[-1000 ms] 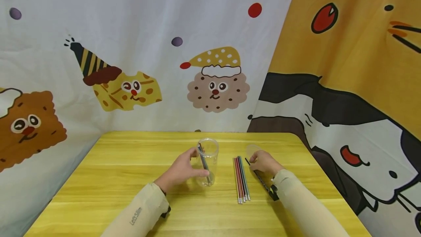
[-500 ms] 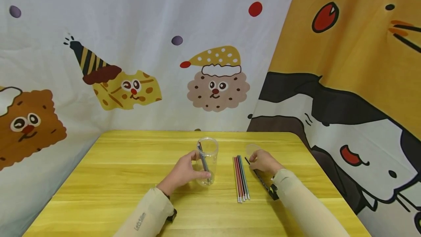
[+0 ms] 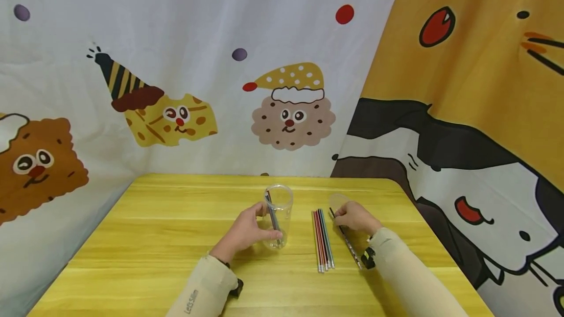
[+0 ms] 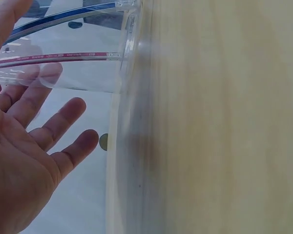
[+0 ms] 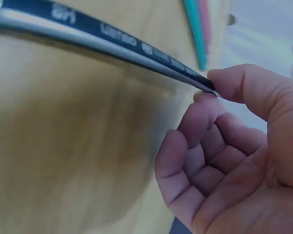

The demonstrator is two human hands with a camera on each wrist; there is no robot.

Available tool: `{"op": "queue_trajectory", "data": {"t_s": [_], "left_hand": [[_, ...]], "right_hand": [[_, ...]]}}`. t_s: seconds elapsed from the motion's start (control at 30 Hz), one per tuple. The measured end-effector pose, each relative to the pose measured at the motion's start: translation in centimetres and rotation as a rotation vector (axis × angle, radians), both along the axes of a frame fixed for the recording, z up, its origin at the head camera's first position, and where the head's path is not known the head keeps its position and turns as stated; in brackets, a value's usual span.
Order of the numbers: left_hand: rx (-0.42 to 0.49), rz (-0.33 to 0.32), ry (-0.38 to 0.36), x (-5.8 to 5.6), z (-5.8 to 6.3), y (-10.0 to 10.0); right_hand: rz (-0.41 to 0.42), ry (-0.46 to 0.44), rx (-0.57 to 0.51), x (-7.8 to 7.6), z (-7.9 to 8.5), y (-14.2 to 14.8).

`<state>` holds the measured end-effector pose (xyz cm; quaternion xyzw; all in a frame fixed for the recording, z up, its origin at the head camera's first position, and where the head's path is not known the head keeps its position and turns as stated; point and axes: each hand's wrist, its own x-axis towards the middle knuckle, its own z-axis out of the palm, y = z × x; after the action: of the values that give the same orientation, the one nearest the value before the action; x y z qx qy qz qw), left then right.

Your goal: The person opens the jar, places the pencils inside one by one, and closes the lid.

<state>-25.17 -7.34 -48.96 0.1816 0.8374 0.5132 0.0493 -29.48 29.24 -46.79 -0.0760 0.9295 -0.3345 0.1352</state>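
A clear plastic cup (image 3: 284,214) stands upright on the table, with a blue pencil (image 4: 63,18) and a red pencil (image 4: 63,59) leaning inside it. My left hand (image 3: 244,231) holds the cup from its left side, thumb at the front and fingers behind. In the left wrist view, some fingers of that hand show through the clear wall. Right of the cup, my right hand (image 3: 356,216) pinches a black pencil (image 3: 350,246) near one end, between thumb and index finger. The right wrist view shows this pencil (image 5: 122,41) close, with pale lettering along its side.
Several pencils (image 3: 323,241) in red, black and teal lie side by side between the cup and my right hand. A clear round lid (image 3: 337,200) lies just behind the right hand. A printed curtain (image 3: 198,62) hangs behind the yellow wooden table (image 3: 154,238).
My right hand has shifted slightly right, and the black pencil's rear end now shows apart from the wrist strap. My left forearm has swung a little right; the cup stays put.
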Motion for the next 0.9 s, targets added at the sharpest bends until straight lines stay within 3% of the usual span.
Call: {"op": "queue_trajectory", "data": {"t_s": [0.3, 0.47, 0.7, 0.8, 0.9], "left_hand": [[0.024, 0.007, -0.014, 0.2, -0.3, 0.0], [0.029, 0.008, -0.017, 0.2, -0.4, 0.1], [0.033, 0.013, -0.022, 0.1, -0.3, 0.0], [0.032, 0.014, -0.023, 0.1, -0.4, 0.0], [0.031, 0.014, -0.03, 0.2, -0.3, 0.1]], "right_hand": [[-0.017, -0.074, -0.291, -0.5, 3.1, 0.4], [-0.024, 0.027, -0.447, -0.4, 6.8, -0.8], [0.008, 0.214, -0.934, 0.4, 13.4, -4.8], [-0.007, 0.233, -1.077, 0.6, 14.3, -6.8], [-0.041, 0.227, -1.127, 0.4, 14.0, -8.6]]}}
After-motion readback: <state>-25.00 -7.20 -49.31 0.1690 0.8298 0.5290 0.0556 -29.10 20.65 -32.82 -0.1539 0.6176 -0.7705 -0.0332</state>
